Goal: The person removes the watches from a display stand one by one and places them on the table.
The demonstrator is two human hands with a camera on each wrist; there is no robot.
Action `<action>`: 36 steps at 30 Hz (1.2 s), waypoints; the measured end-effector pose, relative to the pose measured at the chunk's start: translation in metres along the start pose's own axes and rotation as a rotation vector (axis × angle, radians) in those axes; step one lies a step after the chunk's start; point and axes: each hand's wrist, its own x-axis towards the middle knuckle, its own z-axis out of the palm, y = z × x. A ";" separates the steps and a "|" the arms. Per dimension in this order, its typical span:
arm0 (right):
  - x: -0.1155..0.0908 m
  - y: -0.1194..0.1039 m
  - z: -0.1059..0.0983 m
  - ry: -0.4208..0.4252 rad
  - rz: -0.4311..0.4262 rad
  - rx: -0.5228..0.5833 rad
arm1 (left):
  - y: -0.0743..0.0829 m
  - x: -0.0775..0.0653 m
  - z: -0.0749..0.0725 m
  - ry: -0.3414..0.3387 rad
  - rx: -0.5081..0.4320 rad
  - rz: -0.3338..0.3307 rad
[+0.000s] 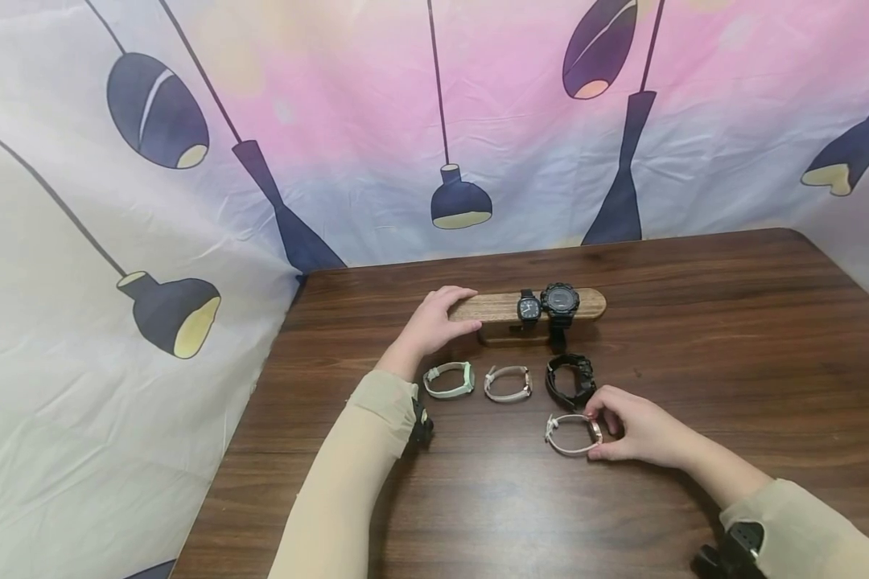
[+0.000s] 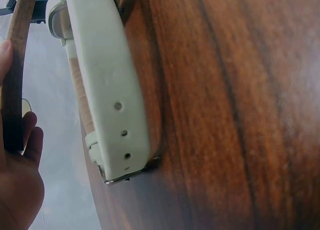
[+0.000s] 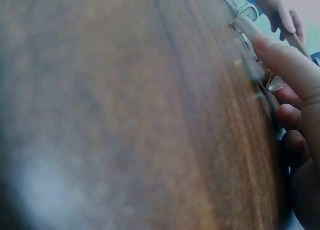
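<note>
My left hand [image 1: 434,323] grips the left end of a wooden watch stand [image 1: 496,307], thumb on the near side and fingers on the far side. A small square black watch [image 1: 529,309] and a bulky round black watch [image 1: 561,300] are strapped side by side around its bar. My right hand [image 1: 643,432] pinches the rose-gold case of a watch [image 1: 596,432] with a pale strap, between thumb and fingers, at the table surface. In the right wrist view, that watch's case [image 3: 275,83] shows beside the fingers.
Between the hands and stand lie a mint-green watch [image 1: 469,378], a watch with a pale strap and rose-gold case [image 1: 527,383], and a black watch [image 1: 585,376]. All rest on the dark wooden table [image 1: 478,498]. A lamp-patterned cloth [image 1: 376,121] hangs behind.
</note>
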 end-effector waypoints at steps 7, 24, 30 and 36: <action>0.000 0.000 0.000 -0.009 0.013 0.000 | 0.000 -0.001 -0.001 0.000 -0.002 0.000; -0.001 0.000 -0.005 -0.017 0.015 0.116 | -0.002 -0.001 0.001 0.005 -0.002 -0.004; 0.000 -0.003 -0.008 0.003 0.073 0.164 | -0.001 -0.001 0.000 0.003 -0.005 -0.006; 0.002 -0.005 -0.014 0.014 0.121 0.168 | 0.000 -0.001 0.000 -0.001 -0.004 -0.005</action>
